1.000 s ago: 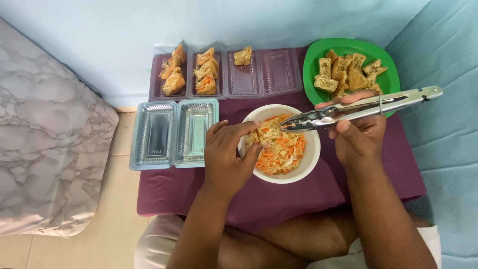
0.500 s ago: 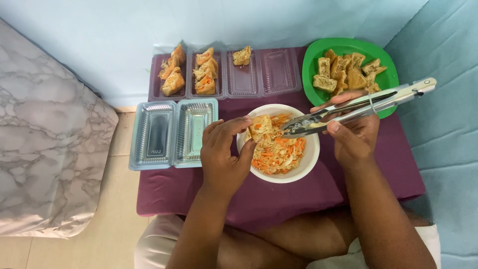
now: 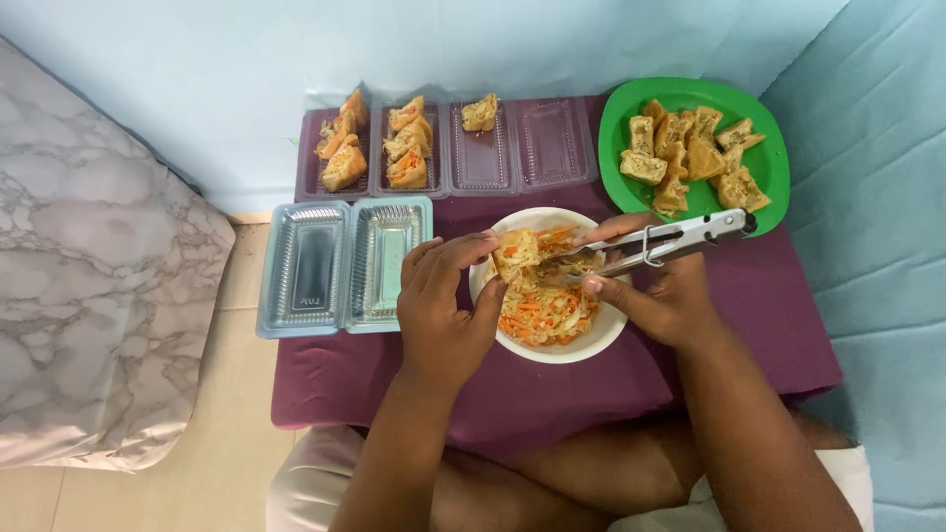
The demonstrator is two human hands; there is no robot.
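Observation:
My left hand (image 3: 445, 307) pinches a fried tofu piece (image 3: 516, 251) over the white bowl (image 3: 599, 337), which holds shredded carrot and cabbage filling (image 3: 544, 313). My right hand (image 3: 662, 294) grips metal tongs (image 3: 662, 242), their tips resting in the filling right beside the tofu piece. Behind the right hand, a green plate (image 3: 775, 158) carries several plain fried tofu pieces (image 3: 688, 158).
Clear plastic containers (image 3: 448, 148) at the back hold several stuffed tofu pieces, the right-hand compartment bare. An open clear container (image 3: 343, 264) lies left of the bowl. All rest on a small table with a purple cloth (image 3: 769, 315). A marble-patterned cushion (image 3: 99, 296) lies at left.
The tongs have swung lower and nearer the bowl, tips now in the filling. My left hand still holds the tofu piece over the bowl, shifted slightly.

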